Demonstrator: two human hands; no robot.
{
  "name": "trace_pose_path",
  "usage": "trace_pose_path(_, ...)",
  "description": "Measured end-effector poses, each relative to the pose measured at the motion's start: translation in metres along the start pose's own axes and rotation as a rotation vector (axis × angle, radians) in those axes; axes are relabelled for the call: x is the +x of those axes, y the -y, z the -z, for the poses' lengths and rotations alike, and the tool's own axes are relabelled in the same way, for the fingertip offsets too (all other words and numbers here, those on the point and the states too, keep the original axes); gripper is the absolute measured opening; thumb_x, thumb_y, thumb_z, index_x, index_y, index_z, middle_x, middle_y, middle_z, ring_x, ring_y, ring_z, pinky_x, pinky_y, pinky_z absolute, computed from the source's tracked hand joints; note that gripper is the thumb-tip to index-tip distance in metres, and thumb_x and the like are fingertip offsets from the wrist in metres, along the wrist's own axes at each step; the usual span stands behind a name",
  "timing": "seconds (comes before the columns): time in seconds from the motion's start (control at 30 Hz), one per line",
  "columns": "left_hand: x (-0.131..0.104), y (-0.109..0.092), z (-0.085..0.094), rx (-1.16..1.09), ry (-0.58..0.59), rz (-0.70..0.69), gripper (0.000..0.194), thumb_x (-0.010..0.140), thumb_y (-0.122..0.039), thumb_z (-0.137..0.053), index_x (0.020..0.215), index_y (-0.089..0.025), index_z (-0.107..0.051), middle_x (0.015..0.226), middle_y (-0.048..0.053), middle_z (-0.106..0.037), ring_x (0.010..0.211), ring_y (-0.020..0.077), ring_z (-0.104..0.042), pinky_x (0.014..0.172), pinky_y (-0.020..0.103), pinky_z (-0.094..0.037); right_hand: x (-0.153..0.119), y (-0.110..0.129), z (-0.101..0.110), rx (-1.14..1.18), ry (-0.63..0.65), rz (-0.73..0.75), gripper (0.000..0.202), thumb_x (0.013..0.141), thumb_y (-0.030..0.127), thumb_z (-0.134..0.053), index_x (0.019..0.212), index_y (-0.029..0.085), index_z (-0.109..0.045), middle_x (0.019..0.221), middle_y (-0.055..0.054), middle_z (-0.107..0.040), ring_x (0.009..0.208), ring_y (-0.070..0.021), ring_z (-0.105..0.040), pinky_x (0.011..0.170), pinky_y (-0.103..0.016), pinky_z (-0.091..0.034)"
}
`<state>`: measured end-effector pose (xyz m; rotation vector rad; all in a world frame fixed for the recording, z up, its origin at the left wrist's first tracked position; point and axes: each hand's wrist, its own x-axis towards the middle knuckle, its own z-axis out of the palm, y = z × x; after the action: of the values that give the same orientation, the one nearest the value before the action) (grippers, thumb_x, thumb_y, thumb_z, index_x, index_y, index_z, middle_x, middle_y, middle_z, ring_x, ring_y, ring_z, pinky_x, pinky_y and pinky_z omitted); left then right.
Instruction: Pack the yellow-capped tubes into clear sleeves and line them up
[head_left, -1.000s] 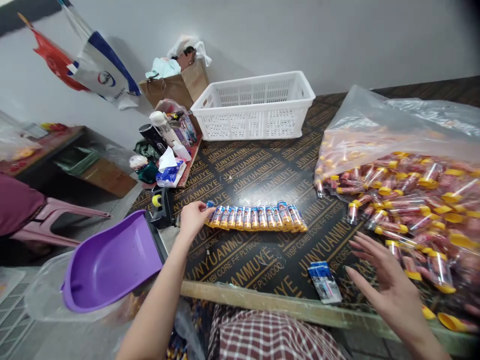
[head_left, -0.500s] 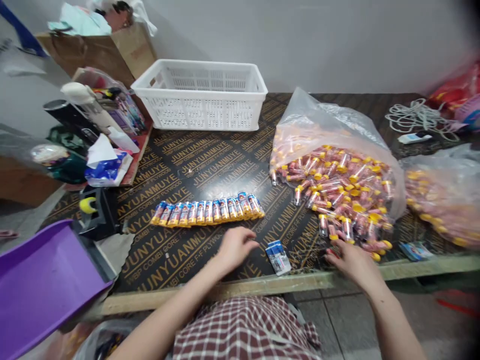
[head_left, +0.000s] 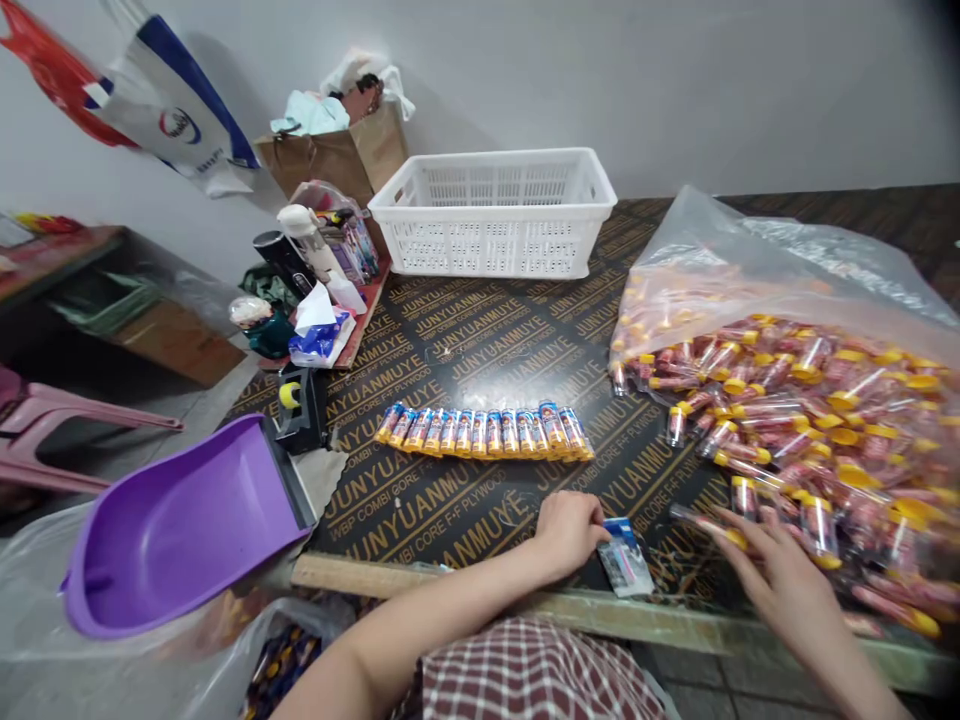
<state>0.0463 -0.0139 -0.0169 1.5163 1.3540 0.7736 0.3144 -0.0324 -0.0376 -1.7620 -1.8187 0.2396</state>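
Just right of the lower centre, a small stack of printed labels (head_left: 628, 565) lies on the table (head_left: 465, 508), the left hand (head_left: 568, 532) at its upper left corner; whether those fingers are pinched, I cannot tell. At lower right, the right hand (head_left: 787, 585) has its fingers closed on a yellow-capped clear tube (head_left: 697, 519), beside the tube heap (head_left: 814, 395). Mid-frame lies a row of labelled tubes (head_left: 484, 435).

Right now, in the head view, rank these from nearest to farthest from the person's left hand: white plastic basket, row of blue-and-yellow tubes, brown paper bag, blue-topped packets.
From the left hand:
1. Blue-topped packets: immediately to its right.
2. Row of blue-and-yellow tubes: ahead, toward the left.
3. White plastic basket: farther back.
4. Brown paper bag: back left.
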Motion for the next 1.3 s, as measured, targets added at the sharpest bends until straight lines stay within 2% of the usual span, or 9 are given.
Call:
trace_pose_path(0.17, 0.001, 0.002, 0.006, -0.110, 0.049, 0.007, 0.016, 0.059, -0.019, -0.073, 0.053, -0.022, -0.058, 0.060, 0.003, -0.060, 0.063, 0.0183, -0.059, 0.063, 0.032, -0.042, 0.009, 0.065, 0.000, 0.241, 0.048, -0.133, 0.030, 0.079, 0.044, -0.058, 0.094, 0.019, -0.063, 0.090, -0.008, -0.065, 0.070, -0.0183, -0.062, 0.066, -0.034, -0.052)
trace_pose_path(0.3, 0.000, -0.010, 0.024, -0.584, 0.064, 0.271, 0.023, 0.060, -0.026, -0.071, 0.061, -0.019, -0.049, 0.050, -0.005, -0.053, 0.049, 0.0126, -0.055, 0.054, 0.026, -0.046, 0.009, 0.103, 0.001, 0.551, 0.001, -0.205, 0.023, 0.079, 0.035, -0.063, 0.094, 0.018, -0.063, 0.091, -0.006, -0.064, 0.076, -0.0159, -0.062, 0.069, -0.030, -0.053)
trace_pose_path(0.37, -0.002, -0.019, 0.038, -0.750, 0.023, 0.356, 0.029, 0.055, -0.023, -0.075, 0.064, -0.018, -0.048, 0.050, -0.006, -0.054, 0.047, 0.0103, -0.053, 0.053, 0.025, -0.048, 0.007, 0.118, 0.002, 0.667, -0.031, -0.209, 0.021, 0.078, 0.031, -0.065, 0.094, 0.019, -0.065, 0.093, -0.006, -0.063, 0.078, -0.0153, -0.063, 0.071, -0.029, -0.054)
trace_pose_path(0.53, -0.002, -0.031, 0.064, -0.895, -0.106, 0.386, 0.036, 0.046, -0.015, -0.081, 0.076, -0.013, -0.061, 0.064, 0.000, -0.066, 0.054, 0.0088, -0.057, 0.055, 0.020, -0.047, 0.001, 0.147, 0.004, 0.776, -0.053, -0.155, 0.017, 0.079, 0.023, -0.064, 0.095, 0.022, -0.066, 0.099, -0.005, -0.059, 0.081, -0.0133, -0.061, 0.072, -0.026, -0.054)
trace_pose_path(0.67, 0.003, -0.031, 0.073, -0.957, -0.194, 0.375, 0.028, 0.052, -0.028, -0.082, 0.068, -0.010, -0.068, 0.067, 0.003, -0.067, 0.059, 0.0095, -0.058, 0.056, 0.020, -0.049, -0.002, 0.160, 0.002, 0.760, -0.052, -0.051, 0.020, 0.081, 0.016, -0.061, 0.099, 0.024, -0.065, 0.102, -0.005, -0.058, 0.087, -0.0139, -0.060, 0.073, -0.025, -0.054)
trace_pose_path(0.8, 0.007, -0.030, 0.077, -0.996, -0.268, 0.387, 0.033, 0.047, -0.031, -0.085, 0.067, -0.010, -0.070, 0.066, 0.003, -0.068, 0.059, 0.0099, -0.058, 0.055, 0.021, -0.050, -0.005, 0.166, -0.001, 0.717, -0.055, 0.006, 0.024, 0.082, 0.013, -0.059, 0.101, 0.025, -0.065, 0.104, -0.005, -0.058, 0.092, -0.0155, -0.059, 0.074, -0.026, -0.054)
trace_pose_path(1.1, 0.006, -0.028, 0.079, -0.977, -0.329, 0.392, 0.039, 0.045, -0.040, -0.085, 0.064, -0.009, -0.071, 0.060, 0.004, -0.068, 0.053, 0.0098, -0.058, 0.055, 0.022, -0.049, -0.009, 0.167, -0.005, 0.579, -0.074, 0.088, 0.030, 0.081, 0.011, -0.059, 0.106, 0.027, -0.063, 0.105, -0.006, -0.059, 0.097, -0.0184, -0.058, 0.086, -0.035, -0.050)
trace_pose_path(1.23, 0.005, -0.028, 0.077, -0.943, -0.339, 0.363, 0.036, 0.051, -0.039, -0.083, 0.065, -0.009, -0.069, 0.063, 0.003, -0.067, 0.056, 0.0096, -0.058, 0.055, 0.021, -0.049, -0.009, 0.168, -0.007, 0.601, 0.031, 0.131, 0.031, 0.081, 0.011, -0.058, 0.107, 0.028, -0.063, 0.106, -0.005, -0.058, 0.098, -0.0181, -0.058, 0.086, -0.034, -0.050)
trace_pose_path(1.3, 0.003, -0.031, 0.076, -0.937, -0.293, 0.338, 0.034, 0.055, -0.037, -0.081, 0.067, -0.010, -0.067, 0.065, 0.003, -0.067, 0.059, 0.0103, -0.059, 0.057, 0.022, -0.050, -0.008, 0.168, -0.008, 0.613, 0.104, 0.149, 0.032, 0.083, 0.012, -0.056, 0.109, 0.028, -0.062, 0.108, -0.006, -0.058, 0.099, -0.0179, -0.058, 0.088, -0.034, -0.050)
